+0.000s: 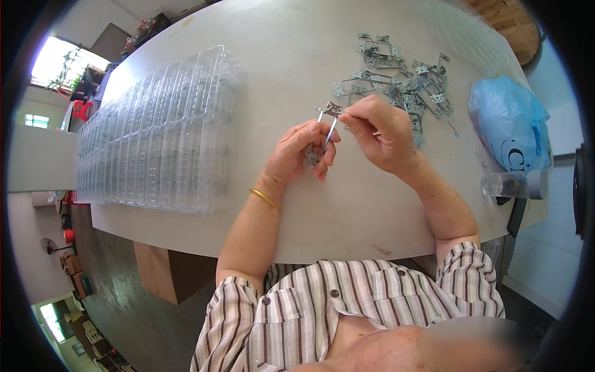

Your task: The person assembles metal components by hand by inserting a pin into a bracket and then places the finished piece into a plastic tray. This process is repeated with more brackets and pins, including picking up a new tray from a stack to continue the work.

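At the far left of the pale counter (pixel 347 211) lies a broad stack of clear plastic trays (pixel 158 133), moulded into rows of small pockets and running from the near edge toward the far end. A brown cardboard box (pixel 162 273) sits on the floor under the counter's near edge, below the trays.

Toward the middle, the left hand (pixel 297 155) is raised just over the counter, a gold bangle (pixel 263 198) on its wrist. Its fingers (pixel 325 152) are curled closed around the lower end of a thin metal stamped part (pixel 328 127), a slim strip with a wider, cut-out head at the top. The part stands roughly upright between the two hands, above the bare counter in front of the person.

Just to the right, the right hand (pixel 378 133) meets it: thumb and forefinger are pinched shut at the head of the same part, the other fingers folded in. Exactly how the fingertips bear on the metal is hard to make out at this size.

Beyond the right hand, farther back, a loose heap of similar metal parts (pixel 403 80) spreads over the counter. Further right lies a crumpled blue plastic bag (pixel 508 121), and just below it a clear plastic cup (pixel 505 184) on its side near the counter's right edge.
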Demonstrator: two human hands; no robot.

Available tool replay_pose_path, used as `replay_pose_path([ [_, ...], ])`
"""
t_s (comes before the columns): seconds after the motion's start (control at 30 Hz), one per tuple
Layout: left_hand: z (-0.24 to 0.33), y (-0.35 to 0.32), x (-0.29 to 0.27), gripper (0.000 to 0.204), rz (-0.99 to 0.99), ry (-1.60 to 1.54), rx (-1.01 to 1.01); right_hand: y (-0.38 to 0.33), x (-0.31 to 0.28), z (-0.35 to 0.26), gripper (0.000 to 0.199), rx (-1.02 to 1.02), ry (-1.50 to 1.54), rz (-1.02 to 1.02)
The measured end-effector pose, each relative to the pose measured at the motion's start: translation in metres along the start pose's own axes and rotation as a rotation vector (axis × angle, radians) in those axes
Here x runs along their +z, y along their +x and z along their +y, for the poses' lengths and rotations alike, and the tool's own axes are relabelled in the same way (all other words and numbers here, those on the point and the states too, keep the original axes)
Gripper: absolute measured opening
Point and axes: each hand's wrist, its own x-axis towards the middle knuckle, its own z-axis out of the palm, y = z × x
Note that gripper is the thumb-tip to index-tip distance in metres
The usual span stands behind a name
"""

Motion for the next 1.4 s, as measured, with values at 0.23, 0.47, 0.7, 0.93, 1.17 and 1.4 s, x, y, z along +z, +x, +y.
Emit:
replay_pose_path([
  [0.23, 0.000, -0.001, 0.001, 0.045, -0.037, -0.006, -0.025, 0.003, 0.000, -0.001, 0.009, 0.578, 0.635, -0.019],
  [0.47, -0.001, -0.002, 0.000, 0.046, -0.042, -0.088, -0.011, 0.000, 0.002, 0.005, 0.008, 0.639, 0.655, -0.135],
  [0.7, -0.001, 0.000, -0.008, 0.062, -0.109, -0.368, 0.168, 0.004, 0.001, 0.010, 0.011, 0.887, 0.865, -0.023],
  [0.93, -0.001, 0.001, -0.004, 0.063, 0.002, -0.209, 0.241, 0.003, 0.000, 0.011, 0.014, 1.052, 0.993, 0.008],
  [1.17, -0.005, -0.001, -0.019, 0.061, 0.008, -0.100, 0.280, 0.000, 0.007, 0.008, 0.014, 1.073, 1.027, -0.045],
  [1.4, -0.006, 0.003, -0.017, 0.052, 0.141, 0.039, 0.397, 0.012, -0.005, -0.003, 0.010, 0.928, 0.771, -0.019],
])
